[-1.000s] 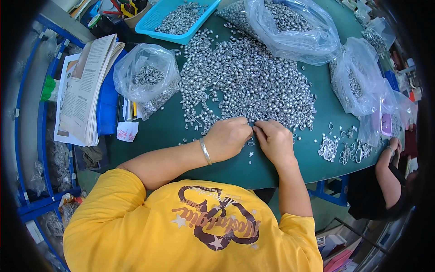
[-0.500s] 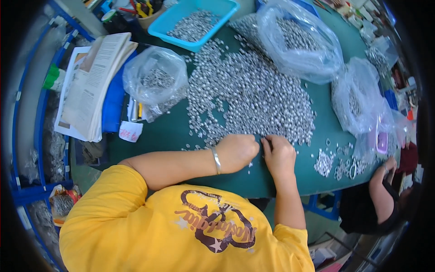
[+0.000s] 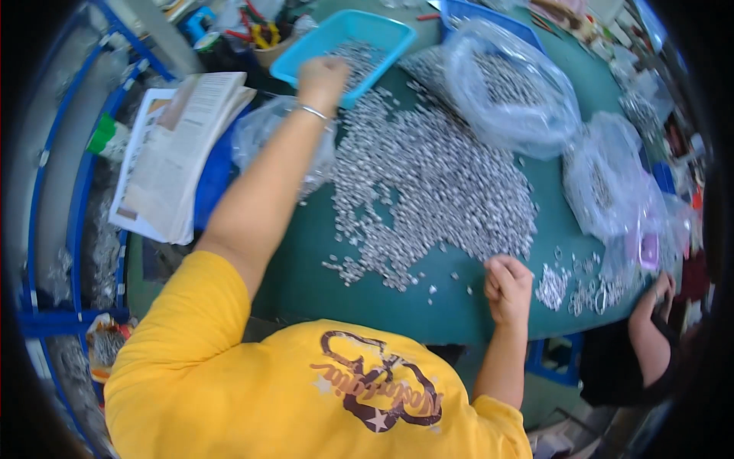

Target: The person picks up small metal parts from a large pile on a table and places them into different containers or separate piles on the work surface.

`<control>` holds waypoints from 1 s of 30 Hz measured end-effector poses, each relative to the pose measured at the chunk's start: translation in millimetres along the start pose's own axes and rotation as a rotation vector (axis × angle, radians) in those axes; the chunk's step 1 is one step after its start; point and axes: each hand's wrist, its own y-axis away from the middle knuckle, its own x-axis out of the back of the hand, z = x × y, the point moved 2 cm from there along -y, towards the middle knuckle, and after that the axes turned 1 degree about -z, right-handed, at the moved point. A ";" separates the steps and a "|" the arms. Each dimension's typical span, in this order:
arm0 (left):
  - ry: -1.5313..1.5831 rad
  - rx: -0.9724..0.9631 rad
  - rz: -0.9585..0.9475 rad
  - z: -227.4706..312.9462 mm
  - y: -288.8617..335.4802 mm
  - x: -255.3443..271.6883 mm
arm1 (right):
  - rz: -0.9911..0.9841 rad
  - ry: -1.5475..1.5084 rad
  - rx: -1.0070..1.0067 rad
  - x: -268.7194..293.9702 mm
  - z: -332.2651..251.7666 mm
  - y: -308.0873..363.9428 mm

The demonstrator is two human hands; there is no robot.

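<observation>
A wide heap of small silver metal parts (image 3: 436,176) covers the green table (image 3: 382,302). My left hand (image 3: 324,76) reaches far out over the rim of a light-blue tray (image 3: 382,30) that holds more of these parts; its fingers are bunched downward around a handful of parts. A metal bangle sits on that wrist. My right hand (image 3: 508,281) rests as a closed fist on the table at the near edge of the heap, beside a small separate pile of parts (image 3: 550,287).
Clear plastic bags of parts lie at the back (image 3: 508,84), at the right (image 3: 604,180) and under my left arm (image 3: 256,138). A stack of newspapers (image 3: 180,153) lies at the left. Another person's hand (image 3: 659,289) works at the right edge. A blue rack frame (image 3: 76,229) borders the left.
My left hand left the near edge of the heap and stretched out to the blue tray at the back. My right hand stayed at the heap's edge and closed into a fist.
</observation>
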 end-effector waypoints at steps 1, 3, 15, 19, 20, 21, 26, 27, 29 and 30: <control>0.102 0.064 -0.008 -3.4 -4.7 1.5 | 0.086 0.174 0.030 -1.7 0.7 0.8; 0.228 0.078 0.020 4.0 6.1 -4.1 | 0.169 0.575 0.181 -7.5 0.4 -0.1; -0.136 -0.816 -0.803 31.8 213.2 -75.4 | 0.192 1.281 0.587 -18.1 11.3 -9.1; -0.143 -0.853 -0.782 24.7 215.8 -75.6 | 0.026 0.107 0.145 3.1 9.8 -6.7; -0.142 -0.846 -0.783 27.9 215.6 -73.3 | -0.120 -0.365 -0.009 6.8 4.5 -6.9; 0.030 -0.542 -0.836 34.1 212.1 -73.0 | -0.143 -0.397 0.013 3.1 -3.4 -4.8; 1.009 0.773 -0.898 34.1 202.0 -68.4 | 0.099 0.904 0.490 -21.8 9.8 -14.3; 1.009 0.775 -0.896 29.2 201.2 -68.8 | 0.117 1.119 0.583 -29.7 9.7 -14.6; 0.887 0.726 -0.951 17.6 202.5 -72.2 | 0.132 1.340 0.732 -34.9 14.2 -16.2; 0.883 0.731 -0.944 15.9 204.8 -70.9 | 0.124 1.335 0.730 -36.2 14.4 -16.3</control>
